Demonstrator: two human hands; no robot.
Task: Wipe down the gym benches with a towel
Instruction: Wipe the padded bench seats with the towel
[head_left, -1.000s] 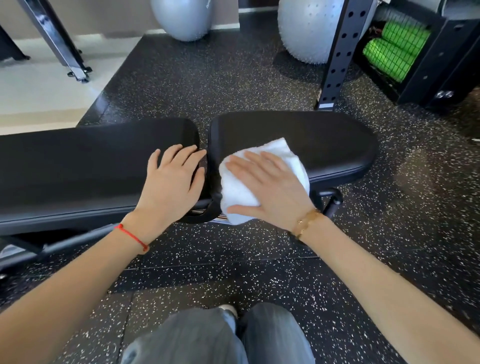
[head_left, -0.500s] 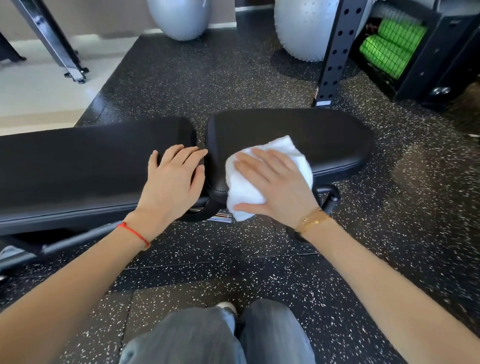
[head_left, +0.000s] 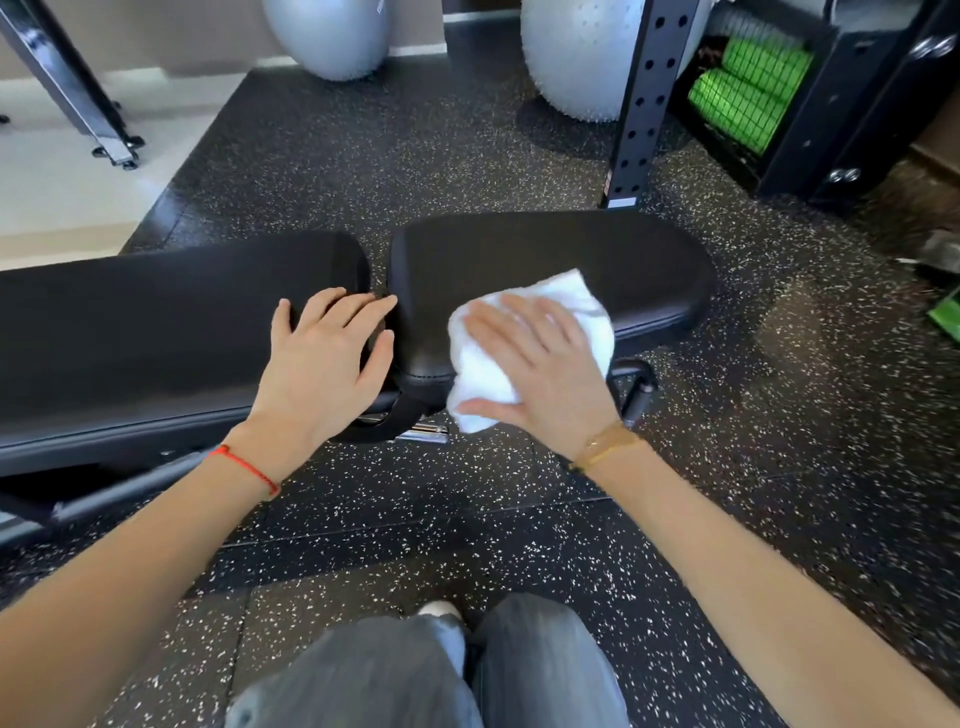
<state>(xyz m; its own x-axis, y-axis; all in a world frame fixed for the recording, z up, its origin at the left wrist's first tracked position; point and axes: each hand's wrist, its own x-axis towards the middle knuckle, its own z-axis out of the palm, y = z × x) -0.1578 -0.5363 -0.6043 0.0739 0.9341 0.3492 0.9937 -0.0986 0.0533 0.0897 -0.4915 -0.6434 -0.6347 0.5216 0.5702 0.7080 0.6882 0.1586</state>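
Two bare hands are working over a black padded gym bench (head_left: 156, 332) in the head view. The right hand (head_left: 540, 374) is lying flat with fingers spread, pressing a crumpled white cloth towel (head_left: 566, 296) onto the near edge of the bench's shorter black seat pad (head_left: 545, 249). The left hand (head_left: 327, 364) is resting flat, fingers straight, on the longer pad beside the gap. Speckled black rubber flooring (head_left: 415, 156) is lying beneath.

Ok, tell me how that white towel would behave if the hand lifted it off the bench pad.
The white towel looks soft and crumpled under the flat right hand, so it would likely sag and unfold. Its near edge already droops over the seat pad rim, which suggests floppiness. It is probably light, and the smooth pad may let it slide easily.
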